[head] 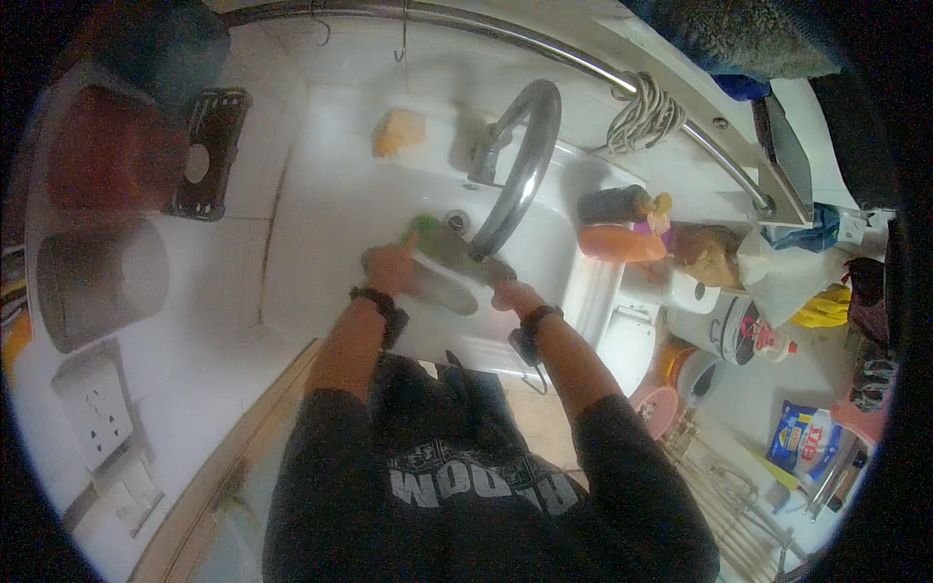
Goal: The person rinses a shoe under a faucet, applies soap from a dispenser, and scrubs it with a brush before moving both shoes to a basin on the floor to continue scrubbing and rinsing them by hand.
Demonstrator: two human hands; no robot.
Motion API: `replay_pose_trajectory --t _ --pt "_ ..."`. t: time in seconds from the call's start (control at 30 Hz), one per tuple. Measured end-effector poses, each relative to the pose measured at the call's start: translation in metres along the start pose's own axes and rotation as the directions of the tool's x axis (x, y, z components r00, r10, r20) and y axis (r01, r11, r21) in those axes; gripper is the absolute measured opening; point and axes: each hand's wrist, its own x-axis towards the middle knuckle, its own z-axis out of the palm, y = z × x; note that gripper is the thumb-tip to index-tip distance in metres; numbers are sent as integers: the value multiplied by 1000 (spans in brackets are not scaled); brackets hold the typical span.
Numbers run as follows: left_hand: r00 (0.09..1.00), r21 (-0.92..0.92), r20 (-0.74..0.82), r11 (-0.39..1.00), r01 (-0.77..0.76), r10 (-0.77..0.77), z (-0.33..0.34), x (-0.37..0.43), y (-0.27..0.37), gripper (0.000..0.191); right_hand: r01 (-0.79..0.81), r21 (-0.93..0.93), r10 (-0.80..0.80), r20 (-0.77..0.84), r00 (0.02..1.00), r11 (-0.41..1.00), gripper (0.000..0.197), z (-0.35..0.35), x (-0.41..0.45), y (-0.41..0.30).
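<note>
A grey-green shoe [459, 255] with a pale sole is tilted over the white sink basin [536, 291], close to the drain [457, 221]. Blur softens its outline, and a brighter green patch shows at its far end. My left hand [391, 267] grips the shoe's left side, fingers mostly hidden, with a small dark shape beside the knuckles. At the opposite end, my right hand [516, 294] has its fingers closed on the shoe. The thick curved faucet spout [526, 171] arches down to just above the shoe near my right hand.
A yellowish block [399, 132] rests on the sink's back ledge. Along the right rim are a dark bottle [612, 205] and an orange bottle [622, 243]. A metal rail [539, 45] carries hooks and coiled cord [645, 116]. Buckets [711, 324] stand right; a wall socket [93, 412] is left.
</note>
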Motion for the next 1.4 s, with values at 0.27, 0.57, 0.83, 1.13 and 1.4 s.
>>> replay_pose_trajectory --t 0.27,0.57,0.83,1.13,1.4 --pt "902 143 -225 929 -342 367 93 -20 31 20 47 -111 -38 76 996 993 32 -1 10 -4" --pt "984 120 -109 985 -127 140 73 3 13 22 21 -150 -12 63 998 989 35 -9 -1 -22" --pt "991 31 -43 992 -125 126 -8 -1 -15 32 -56 -108 74 166 983 993 43 -16 -10 -16" --pt "966 266 -166 952 -150 199 97 5 9 17 45 -184 -28 94 995 982 44 -10 11 -16" --pt "997 92 -76 996 6 1 -11 9 -1 46 220 -274 -255 -98 962 936 35 59 58 44"
